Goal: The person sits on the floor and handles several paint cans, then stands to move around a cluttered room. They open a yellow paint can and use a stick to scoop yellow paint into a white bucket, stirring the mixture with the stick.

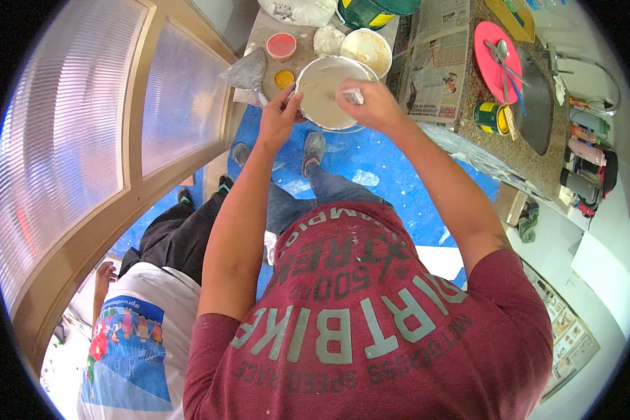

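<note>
A white bucket (313,120) of pale, smooth paste is in front of me at the near edge of the worktop. My left hand (281,117) grips its left rim, thumb up and fingers curled round the side. Over the paste, my right hand (372,105) is closed round a tool with a whitish, smeared handle (353,96); its lower end is hidden, so I cannot tell its kind. Left of the bucket are a small yellow tub (284,78), a round container with a red top (281,46) and a grey, paste-smeared triangular piece (246,71). Behind it stands another bucket (366,50) with cream-coloured contents.
At right, a granite counter (462,133) carries newspaper (434,70), a pink plate (488,52) with cutlery, and a yellow-and-green tin (492,117) beside a sink (537,105). Blue sheeting (392,164) covers the floor. A glazed door (136,154) and another person (143,329) are at left.
</note>
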Motion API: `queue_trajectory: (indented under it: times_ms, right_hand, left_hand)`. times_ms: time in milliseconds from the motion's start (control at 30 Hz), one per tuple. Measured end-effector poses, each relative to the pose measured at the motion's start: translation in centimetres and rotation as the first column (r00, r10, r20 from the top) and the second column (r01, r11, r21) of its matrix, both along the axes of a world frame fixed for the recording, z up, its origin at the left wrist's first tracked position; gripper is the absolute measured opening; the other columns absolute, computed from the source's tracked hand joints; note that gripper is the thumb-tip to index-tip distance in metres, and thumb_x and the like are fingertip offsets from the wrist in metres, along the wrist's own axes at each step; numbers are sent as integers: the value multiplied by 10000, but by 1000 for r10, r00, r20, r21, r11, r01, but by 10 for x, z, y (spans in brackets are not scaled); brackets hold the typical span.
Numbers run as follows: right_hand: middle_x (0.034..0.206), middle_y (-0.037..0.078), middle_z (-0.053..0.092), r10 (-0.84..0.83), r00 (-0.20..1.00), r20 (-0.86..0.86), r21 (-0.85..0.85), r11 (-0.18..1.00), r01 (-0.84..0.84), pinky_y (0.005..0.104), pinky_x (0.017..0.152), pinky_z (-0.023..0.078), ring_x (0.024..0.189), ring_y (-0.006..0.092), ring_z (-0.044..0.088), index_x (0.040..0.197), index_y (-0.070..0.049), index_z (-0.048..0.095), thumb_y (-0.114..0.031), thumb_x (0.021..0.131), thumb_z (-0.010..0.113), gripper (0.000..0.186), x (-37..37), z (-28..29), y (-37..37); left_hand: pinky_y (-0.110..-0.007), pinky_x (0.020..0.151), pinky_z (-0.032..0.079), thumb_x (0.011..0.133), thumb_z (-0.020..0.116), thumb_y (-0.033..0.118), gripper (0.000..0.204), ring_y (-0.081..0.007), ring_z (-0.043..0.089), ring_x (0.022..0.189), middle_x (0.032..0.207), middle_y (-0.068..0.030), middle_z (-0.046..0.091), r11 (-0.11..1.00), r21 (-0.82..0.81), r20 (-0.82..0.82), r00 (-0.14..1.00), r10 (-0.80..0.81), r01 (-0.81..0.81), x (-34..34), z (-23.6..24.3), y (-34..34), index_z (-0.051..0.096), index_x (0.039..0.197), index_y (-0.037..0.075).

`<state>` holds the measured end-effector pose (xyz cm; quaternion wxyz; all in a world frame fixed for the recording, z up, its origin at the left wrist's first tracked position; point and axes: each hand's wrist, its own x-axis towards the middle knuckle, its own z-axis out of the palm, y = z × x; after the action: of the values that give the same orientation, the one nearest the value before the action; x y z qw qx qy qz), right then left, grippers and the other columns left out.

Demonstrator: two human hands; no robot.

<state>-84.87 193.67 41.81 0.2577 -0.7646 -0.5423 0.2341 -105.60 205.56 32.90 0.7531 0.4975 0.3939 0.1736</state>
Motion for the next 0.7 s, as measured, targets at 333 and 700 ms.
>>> queue_trajectory:
  times_ms: [333, 700]
  right_hand:
    - [879, 190, 754, 73, 995, -69, 99, 993, -66, 454, 757, 588, 808, 364, 743, 1056, -92, 772, -390, 896, 723, 342, -5, -8, 18]
    - [898, 200, 755, -14, 998, -60, -16, 1000, 13, 419, 765, 583, 823, 303, 753, 1133, -78, 751, -354, 918, 740, 351, -3, 11, 36]
  left_hand:
    - [-318, 725, 624, 1044, 656, 305, 566, -121, 656, 797, 942, -65, 677, 1000, -4, 3, 1000, -10, 10, 2, 5, 1, 517, 1500, 0]
    - [-303, 720, 623, 1037, 665, 293, 556, -127, 674, 821, 986, -79, 692, 999, -12, 15, 999, -44, 44, -1, 2, 7, 525, 1499, 16]
